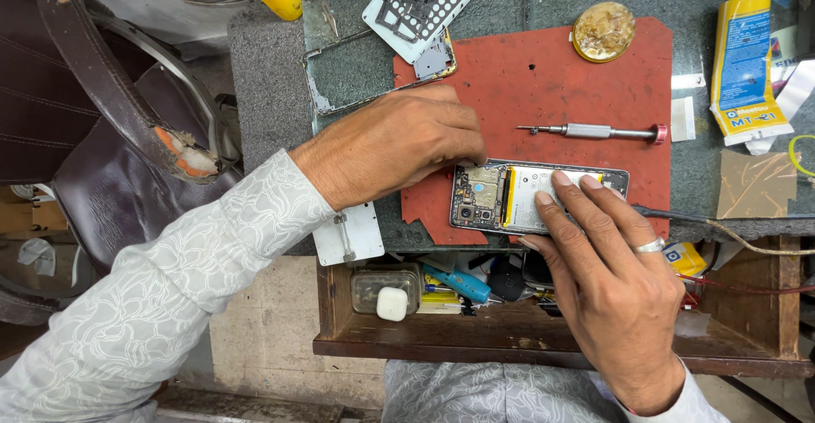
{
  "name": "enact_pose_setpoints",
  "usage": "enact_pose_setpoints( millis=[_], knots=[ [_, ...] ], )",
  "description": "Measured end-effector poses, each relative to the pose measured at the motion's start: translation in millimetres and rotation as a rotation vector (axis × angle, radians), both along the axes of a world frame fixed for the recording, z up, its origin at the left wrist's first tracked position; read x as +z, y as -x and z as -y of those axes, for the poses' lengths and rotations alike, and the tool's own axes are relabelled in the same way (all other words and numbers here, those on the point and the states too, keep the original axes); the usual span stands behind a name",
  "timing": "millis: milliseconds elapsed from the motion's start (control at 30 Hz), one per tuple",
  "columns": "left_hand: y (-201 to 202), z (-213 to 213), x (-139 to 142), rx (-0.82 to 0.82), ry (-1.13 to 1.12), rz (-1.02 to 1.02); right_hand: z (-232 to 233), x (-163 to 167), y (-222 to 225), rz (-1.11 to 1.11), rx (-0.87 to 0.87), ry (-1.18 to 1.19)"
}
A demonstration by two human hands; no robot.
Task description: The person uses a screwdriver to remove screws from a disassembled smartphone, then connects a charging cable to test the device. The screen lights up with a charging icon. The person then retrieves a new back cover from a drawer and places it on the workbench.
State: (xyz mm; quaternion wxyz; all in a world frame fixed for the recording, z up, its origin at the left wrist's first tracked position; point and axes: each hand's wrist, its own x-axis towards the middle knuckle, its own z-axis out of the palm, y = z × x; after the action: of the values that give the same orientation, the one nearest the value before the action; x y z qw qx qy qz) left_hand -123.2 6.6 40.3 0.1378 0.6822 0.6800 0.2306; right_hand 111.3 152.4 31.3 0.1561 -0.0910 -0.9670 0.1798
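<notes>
Nearest me, the right hand point(607, 291) lies flat on the opened phone point(536, 196), fingers point(567, 211) spread and pressing its pale battery down, gripping nothing. The phone sits back-off on the red mat point(543, 75), right at the near edge of the bench point(263, 75), over the open drawer point(509, 334) of odds and ends. The left hand point(395, 147) comes in at the circuit-board end, fingertips bunched together; I can't tell if they're pinching some tiny part. Looks to me like mid-teardown, working something loose near the board, so I'd say the next move wants a steady hold and a delicate pull. Phone's insides are bare: dark board with camera modules, a yellow strip, white battery. Further back lies a small screwdriver point(594, 132), then a bare phone frame point(365, 70).
</notes>
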Motion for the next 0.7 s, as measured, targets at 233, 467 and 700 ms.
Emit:
enact_pose_setpoints(
  millis=[233,467,700],
  knots=[
    [2,0,-2,0.008,0.042,0.025,1,1,0,0.008,-0.013,-0.002],
    [2,4,-10,-0.012,-0.062,0.049,0,2,0,0.015,-0.007,-0.002],
    [3,6,-13,-0.022,-0.090,0.036,1,2,0,0.013,-0.014,-0.002]
  ],
)
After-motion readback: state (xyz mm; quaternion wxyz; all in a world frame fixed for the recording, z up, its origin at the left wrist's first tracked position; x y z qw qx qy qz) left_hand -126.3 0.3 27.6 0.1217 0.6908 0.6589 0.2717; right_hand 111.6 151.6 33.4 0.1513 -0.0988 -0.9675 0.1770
